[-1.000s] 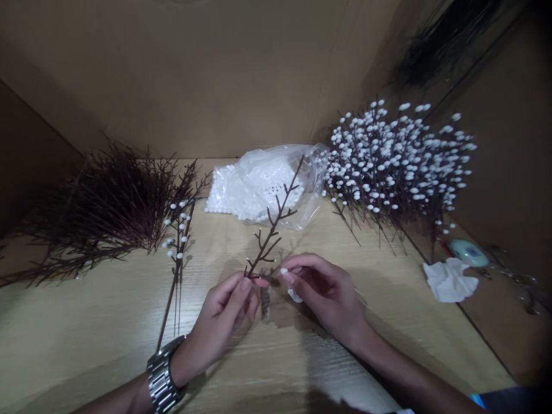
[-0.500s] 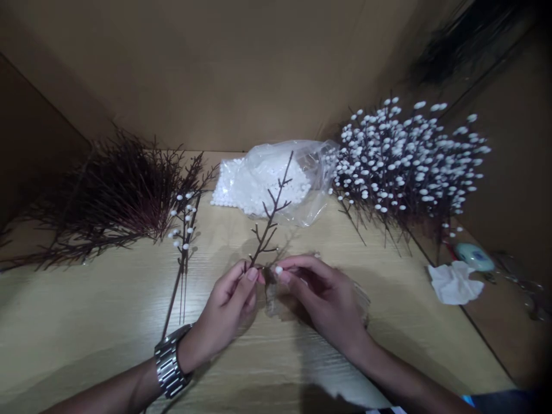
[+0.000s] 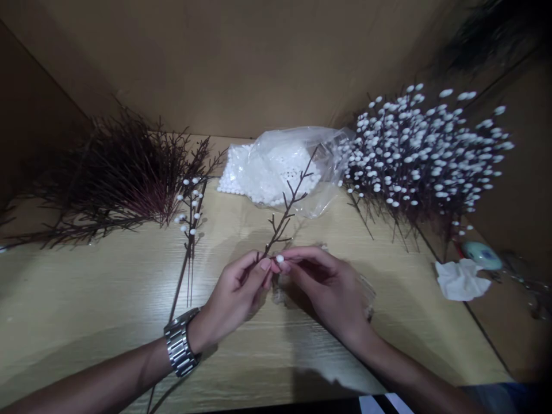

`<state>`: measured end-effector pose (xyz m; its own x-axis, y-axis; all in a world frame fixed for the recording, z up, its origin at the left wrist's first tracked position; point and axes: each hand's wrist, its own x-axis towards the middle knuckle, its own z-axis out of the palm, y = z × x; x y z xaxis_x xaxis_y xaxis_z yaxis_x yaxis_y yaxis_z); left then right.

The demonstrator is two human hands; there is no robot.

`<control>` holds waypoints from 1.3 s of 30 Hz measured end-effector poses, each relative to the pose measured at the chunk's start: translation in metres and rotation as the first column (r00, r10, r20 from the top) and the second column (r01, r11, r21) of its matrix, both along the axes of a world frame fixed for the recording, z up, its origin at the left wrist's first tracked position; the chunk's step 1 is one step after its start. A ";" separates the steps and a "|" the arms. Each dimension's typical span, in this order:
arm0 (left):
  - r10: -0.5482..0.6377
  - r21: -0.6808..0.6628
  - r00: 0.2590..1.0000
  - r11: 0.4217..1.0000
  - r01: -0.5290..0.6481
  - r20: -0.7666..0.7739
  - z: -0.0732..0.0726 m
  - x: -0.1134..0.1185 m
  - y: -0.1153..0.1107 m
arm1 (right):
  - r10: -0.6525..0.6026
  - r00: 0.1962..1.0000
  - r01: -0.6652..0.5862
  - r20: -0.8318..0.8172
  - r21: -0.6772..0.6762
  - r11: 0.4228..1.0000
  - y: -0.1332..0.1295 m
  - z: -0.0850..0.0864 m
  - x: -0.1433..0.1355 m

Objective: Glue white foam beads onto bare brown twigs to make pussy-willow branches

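My left hand (image 3: 241, 287) pinches a brown artificial twig (image 3: 284, 220) low on its forked part; the twig leans up to the right. Between the thumb and forefinger of my right hand (image 3: 330, 284) is a small white foam ball (image 3: 280, 259), held right at the left fingertips. It is against or very near a side tip of the twig; the exact contact is hidden by the fingers. Behind the hands lies a clear plastic bag (image 3: 325, 198) with many white balls (image 3: 241, 172) in it.
A heap of bare brown twigs (image 3: 125, 178) lies at the left, beside a twig with white balls (image 3: 192, 231). Many ball-tipped twigs (image 3: 426, 155) are piled at the right. Crumpled tissue (image 3: 461, 280) and a pale green object (image 3: 480, 255) sit by the right edge.
My right hand has brought the white ball left to the fingertips of my left hand, closing the small gap. The whole view has shifted slightly.
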<state>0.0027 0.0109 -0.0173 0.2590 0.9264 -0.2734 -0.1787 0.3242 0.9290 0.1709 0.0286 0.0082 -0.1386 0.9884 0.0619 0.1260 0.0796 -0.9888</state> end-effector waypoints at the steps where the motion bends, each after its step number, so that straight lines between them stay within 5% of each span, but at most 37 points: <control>1: 0.000 -0.001 1.000 1.000 0.000 -0.003 0.000 0.000 0.000 | 0.001 1.000 -0.001 -0.011 0.000 1.000 0.000 0.000 0.000; 10: -0.025 0.029 0.998 0.999 0.027 -0.059 -0.002 -0.001 0.000 | 0.006 0.998 -0.009 0.058 0.063 0.998 0.000 -0.002 0.001; 19: -0.044 0.029 0.998 0.999 0.046 -0.054 -0.001 -0.001 -0.001 | -0.054 0.972 -0.054 0.227 0.443 0.895 -0.006 -0.010 0.003; 39: -0.104 0.030 0.993 0.994 0.106 -0.059 0.000 -0.003 0.000 | -0.066 0.966 -0.051 0.251 0.435 0.899 -0.010 -0.017 0.005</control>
